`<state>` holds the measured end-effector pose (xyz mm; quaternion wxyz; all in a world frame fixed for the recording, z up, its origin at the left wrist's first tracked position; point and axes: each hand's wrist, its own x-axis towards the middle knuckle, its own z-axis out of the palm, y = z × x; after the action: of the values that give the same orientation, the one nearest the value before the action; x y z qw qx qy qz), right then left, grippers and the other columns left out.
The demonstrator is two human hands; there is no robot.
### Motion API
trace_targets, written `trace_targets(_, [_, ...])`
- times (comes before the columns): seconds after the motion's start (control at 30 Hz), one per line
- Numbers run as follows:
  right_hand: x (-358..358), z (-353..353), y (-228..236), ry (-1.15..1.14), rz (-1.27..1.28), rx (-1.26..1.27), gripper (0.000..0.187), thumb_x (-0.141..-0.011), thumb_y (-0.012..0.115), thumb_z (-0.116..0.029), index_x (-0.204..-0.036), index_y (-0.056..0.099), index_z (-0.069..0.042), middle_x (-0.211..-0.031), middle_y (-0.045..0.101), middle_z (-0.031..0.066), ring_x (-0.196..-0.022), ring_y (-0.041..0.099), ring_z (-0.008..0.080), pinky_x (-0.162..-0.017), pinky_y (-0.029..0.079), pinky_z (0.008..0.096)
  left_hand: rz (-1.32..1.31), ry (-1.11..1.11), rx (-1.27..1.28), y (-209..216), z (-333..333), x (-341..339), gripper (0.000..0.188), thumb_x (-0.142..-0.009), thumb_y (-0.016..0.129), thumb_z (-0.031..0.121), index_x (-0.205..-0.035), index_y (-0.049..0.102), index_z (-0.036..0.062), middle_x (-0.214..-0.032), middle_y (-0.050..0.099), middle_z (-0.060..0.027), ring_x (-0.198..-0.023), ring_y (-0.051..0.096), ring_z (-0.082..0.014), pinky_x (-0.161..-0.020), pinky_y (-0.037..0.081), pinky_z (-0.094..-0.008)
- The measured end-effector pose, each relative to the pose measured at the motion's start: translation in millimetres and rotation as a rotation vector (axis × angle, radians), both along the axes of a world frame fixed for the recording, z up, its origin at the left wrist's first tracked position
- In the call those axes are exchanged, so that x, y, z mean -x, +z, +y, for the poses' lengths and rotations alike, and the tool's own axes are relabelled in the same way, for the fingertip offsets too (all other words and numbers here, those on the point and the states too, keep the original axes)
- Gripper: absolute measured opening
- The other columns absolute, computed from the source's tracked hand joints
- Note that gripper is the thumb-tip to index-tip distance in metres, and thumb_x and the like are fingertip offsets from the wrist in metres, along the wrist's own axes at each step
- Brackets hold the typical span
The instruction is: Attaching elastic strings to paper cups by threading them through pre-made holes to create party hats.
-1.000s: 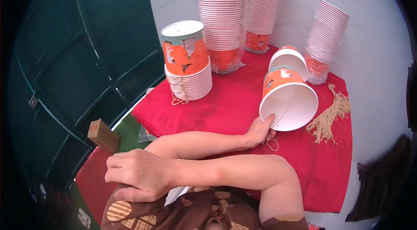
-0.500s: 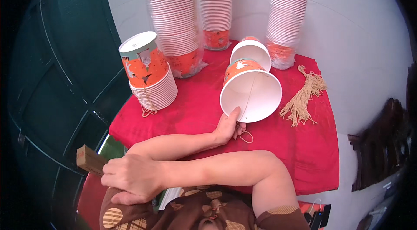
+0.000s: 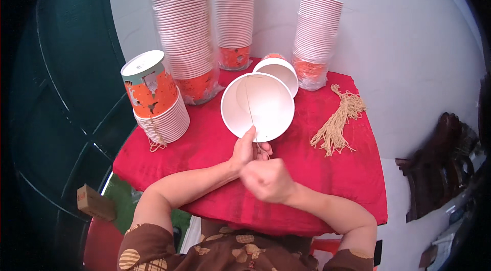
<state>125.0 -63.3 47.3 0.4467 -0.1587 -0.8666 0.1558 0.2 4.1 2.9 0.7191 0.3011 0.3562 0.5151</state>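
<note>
A white-lined paper bucket (image 3: 271,110) is tipped with its open mouth toward me over the red-covered table. My left hand (image 3: 248,149) grips its near rim, the thumb inside. A thin tan string (image 3: 250,106) runs across the mouth from the far rim down to that thumb. A small dark hole shows near the lower rim. Just below the left hand is my right hand (image 3: 268,180), closed with its back toward me, close to the string's lower end. Whatever is in its fingers is hidden.
Behind the bucket lies another paper bucket (image 3: 279,74). Tall wrapped bucket stacks (image 3: 184,30) stand at the back, and a nested stack with strings (image 3: 162,117) stands left. A bundle of tan strings (image 3: 340,120) lies right. A cardboard box (image 3: 95,202) sits beyond the table's left edge.
My right hand has swung from beside my left upper arm to just below the left hand. The held bucket has turned so its mouth faces me more fully. The whole view has shifted.
</note>
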Motion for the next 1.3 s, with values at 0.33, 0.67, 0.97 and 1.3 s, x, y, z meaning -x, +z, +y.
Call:
trace_targets(0.33, [-67, 56, -53, -0.409, 0.382, 0.596, 0.018, -0.1, 0.047, -0.01, -0.1, 0.061, 0.002, -0.075, 0.06, 0.0005, -0.057, 0.047, 0.0038, -0.052, 0.038, 0.0194, -0.071, -0.012, -0.191, -2, 9, 0, 0.063, -0.1, 0.031, 0.052, -0.081, 0.057, -0.0019, -0.072, 0.062, -0.0198, -0.05, 0.058, -0.023, -0.041, 0.046, -0.0323])
trace_targets(0.67, [-62, 51, -59, -0.502, -0.026, 0.155, 0.008, -0.083, 0.065, -0.003, -0.09, 0.066, 0.001, -0.091, 0.062, 0.0109, -0.083, 0.06, 0.0246, -0.074, 0.048, 0.0344, -0.033, 0.065, -0.216, 2, -3, 8, 0.058, -0.102, 0.029, 0.047, -0.085, 0.056, -0.0014, -0.071, 0.062, -0.0179, -0.048, 0.056, -0.0213, -0.04, 0.046, -0.0311])
trace_targets(0.97, [-44, 38, -56, -0.585, -0.278, 0.08, 0.015, -0.075, 0.073, -0.013, -0.08, 0.061, -0.004, -0.086, 0.055, 0.0122, -0.087, 0.052, 0.0309, -0.077, 0.044, 0.0419, -0.02, 0.024, -0.131, -3, -8, 11, 0.05, -0.102, 0.03, 0.045, -0.1, 0.052, -0.0002, -0.072, 0.061, -0.0164, -0.05, 0.056, -0.0208, -0.041, 0.044, -0.0308])
trace_targets(1.3, [-51, 41, -53, -0.55, 0.116, 0.32, 0.003, -0.086, 0.06, 0.003, -0.085, 0.057, 0.001, -0.076, 0.06, 0.012, -0.071, 0.061, 0.0202, -0.064, 0.048, 0.0319, 0.01, 0.084, -0.138, -2, -11, 4, 0.061, -0.102, 0.027, 0.048, -0.08, 0.057, -0.0003, -0.07, 0.061, -0.0182, -0.048, 0.055, -0.022, -0.039, 0.043, -0.0312])
